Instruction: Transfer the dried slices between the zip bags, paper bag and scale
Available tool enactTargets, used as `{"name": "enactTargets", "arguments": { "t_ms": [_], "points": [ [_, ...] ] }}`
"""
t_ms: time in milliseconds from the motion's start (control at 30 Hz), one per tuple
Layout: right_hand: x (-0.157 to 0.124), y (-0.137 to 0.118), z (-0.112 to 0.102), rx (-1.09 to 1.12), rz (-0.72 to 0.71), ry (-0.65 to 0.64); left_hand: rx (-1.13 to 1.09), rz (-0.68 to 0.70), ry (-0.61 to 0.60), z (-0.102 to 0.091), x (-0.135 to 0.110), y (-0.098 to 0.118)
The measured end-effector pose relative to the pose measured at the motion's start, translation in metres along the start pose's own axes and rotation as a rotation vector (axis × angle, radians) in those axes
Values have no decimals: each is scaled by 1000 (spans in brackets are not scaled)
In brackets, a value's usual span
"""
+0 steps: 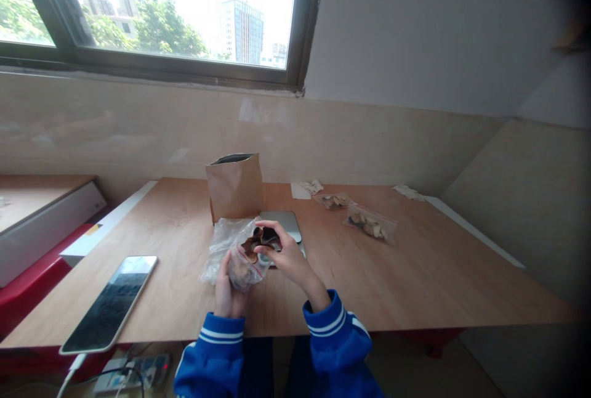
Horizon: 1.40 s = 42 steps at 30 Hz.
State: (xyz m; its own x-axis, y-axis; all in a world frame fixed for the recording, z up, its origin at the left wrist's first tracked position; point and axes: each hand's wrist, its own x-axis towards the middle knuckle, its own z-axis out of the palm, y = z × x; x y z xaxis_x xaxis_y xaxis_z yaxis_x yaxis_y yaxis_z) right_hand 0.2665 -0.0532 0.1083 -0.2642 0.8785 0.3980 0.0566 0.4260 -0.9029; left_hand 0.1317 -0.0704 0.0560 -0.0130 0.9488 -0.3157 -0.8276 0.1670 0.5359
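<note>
My left hand [227, 290] is closed around a small clear zip bag [247, 262] with a red seal line, holding it upright over the wooden table [415, 275]. My right hand [285, 253] pinches a dark brown dried piece [258, 239] at the bag's mouth. Brown dried pieces show inside the bag. More loose clear plastic [220, 244] lies just behind the bag. A silver scale [285, 223] sits right behind my hands. A brown paper bag [234, 187] stands open behind that.
Two filled clear bags [369, 224] [335, 200] lie at the right rear, with paper scraps [313, 186] near the wall. A tablet [111, 302] lies at the table's left front, cabled to a power strip [133, 373] below. A window is above.
</note>
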Motion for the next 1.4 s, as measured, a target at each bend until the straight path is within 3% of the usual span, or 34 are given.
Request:
{"name": "enactTargets", "arguments": {
  "t_ms": [300,400,567,733,833,967,1167,1400],
  "points": [
    [22,22,8,250,88,169,-145,-63,6,-27,14,-4],
    [42,19,4,315,46,224,-170,-61,-19,-32,17,-5],
    [106,-7,-17,214,-162,294,-157,-101,-22,-31,15,-3],
    [179,-20,-31,-111,-383,413,-114,-115,4,-27,12,-1],
    [206,-18,-29,-347,-437,328,-83,-105,21,-24,10,0],
    [217,-7,-23,-534,-459,190,-89,-110,40,-21,8,1],
    [211,7,-23,-560,-513,114,-105,-112,12,-27,13,-2],
    [207,-1,-22,-632,-584,-5,-229,-116,-31,-42,26,-8]
  ]
}}
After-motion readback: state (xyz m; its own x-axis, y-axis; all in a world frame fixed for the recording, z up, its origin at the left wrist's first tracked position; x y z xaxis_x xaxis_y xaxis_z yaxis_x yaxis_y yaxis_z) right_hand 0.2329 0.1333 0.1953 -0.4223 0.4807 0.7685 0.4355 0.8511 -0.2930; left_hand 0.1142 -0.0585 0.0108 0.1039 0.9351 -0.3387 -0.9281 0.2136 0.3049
